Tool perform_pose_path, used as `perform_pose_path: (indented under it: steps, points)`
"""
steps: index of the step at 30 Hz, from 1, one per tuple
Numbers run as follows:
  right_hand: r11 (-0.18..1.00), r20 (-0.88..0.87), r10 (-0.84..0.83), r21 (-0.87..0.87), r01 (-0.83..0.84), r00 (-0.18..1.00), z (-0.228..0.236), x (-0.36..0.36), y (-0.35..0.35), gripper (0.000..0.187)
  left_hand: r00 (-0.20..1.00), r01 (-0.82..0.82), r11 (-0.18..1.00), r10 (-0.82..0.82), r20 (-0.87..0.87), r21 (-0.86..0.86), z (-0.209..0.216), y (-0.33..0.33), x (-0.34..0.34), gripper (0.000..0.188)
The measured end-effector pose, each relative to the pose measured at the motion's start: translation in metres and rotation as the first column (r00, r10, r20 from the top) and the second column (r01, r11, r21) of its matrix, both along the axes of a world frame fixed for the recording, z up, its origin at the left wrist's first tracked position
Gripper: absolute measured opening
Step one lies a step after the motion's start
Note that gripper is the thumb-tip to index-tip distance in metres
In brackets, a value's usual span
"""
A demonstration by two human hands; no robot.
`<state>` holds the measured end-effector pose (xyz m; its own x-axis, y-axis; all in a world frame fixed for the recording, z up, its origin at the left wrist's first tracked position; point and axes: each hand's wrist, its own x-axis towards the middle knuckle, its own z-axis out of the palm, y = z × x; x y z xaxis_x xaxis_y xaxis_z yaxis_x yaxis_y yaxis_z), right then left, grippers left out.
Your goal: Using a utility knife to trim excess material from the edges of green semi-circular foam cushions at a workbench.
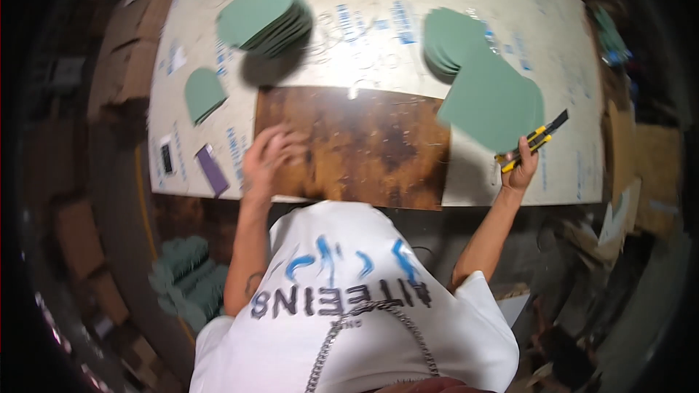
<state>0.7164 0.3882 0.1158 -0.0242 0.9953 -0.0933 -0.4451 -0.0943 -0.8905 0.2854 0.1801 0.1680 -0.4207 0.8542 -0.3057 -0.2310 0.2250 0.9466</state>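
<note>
My right hand (520, 166) is closed round a yellow-and-black utility knife (540, 136), whose black end points up and to the right. Just above that hand lies a large green sheet (486, 98) with rounded ends, overlapping a stack of green rounded pieces (450, 35). My left hand (271, 154) is smeared by motion, with its fingers apart and nothing visible in them. It is over the left edge of a brown, wood-patterned board (357, 149) at the table's near side.
A tall stack of green rounded pieces (263, 14) stands at the far left of the white table (364, 51). Nearer are a small green stack (204, 94), a purple strip (212, 170) and a dark phone-like object (167, 156). Cardboard (127, 73) borders the table; green bundles (188, 276) lie below left.
</note>
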Motion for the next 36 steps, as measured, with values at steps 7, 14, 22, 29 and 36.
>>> perform_pose_path:
  steps: [7,14,22,29,36]
  points:
    - [0.914,0.048,0.404,0.027,-0.405,0.914,0.114,-0.102,-0.030,0.029,0.967,0.211,0.946,-0.239,0.088,0.248,0.105,0.035,0.041,0.056]
    - [0.929,0.099,0.346,0.103,-0.355,0.933,0.132,-0.106,-0.038,0.045,0.974,0.226,0.883,-0.208,-0.090,0.411,0.157,0.004,0.050,0.033]
    - [0.891,0.130,0.409,0.156,-0.426,0.903,0.132,-0.090,-0.037,0.046,0.983,0.182,0.888,-0.169,-0.069,0.423,0.154,-0.008,0.049,0.029]
    - [0.960,0.272,0.230,0.093,-0.263,0.934,0.125,-0.072,-0.045,0.043,0.971,0.210,0.964,-0.187,-0.147,0.162,0.147,0.006,0.048,0.019]
    - [0.957,0.200,0.259,-0.186,-0.223,0.945,0.017,-0.029,-0.014,0.026,0.970,0.034,0.998,-0.044,-0.239,-0.046,0.035,0.018,0.027,0.022]
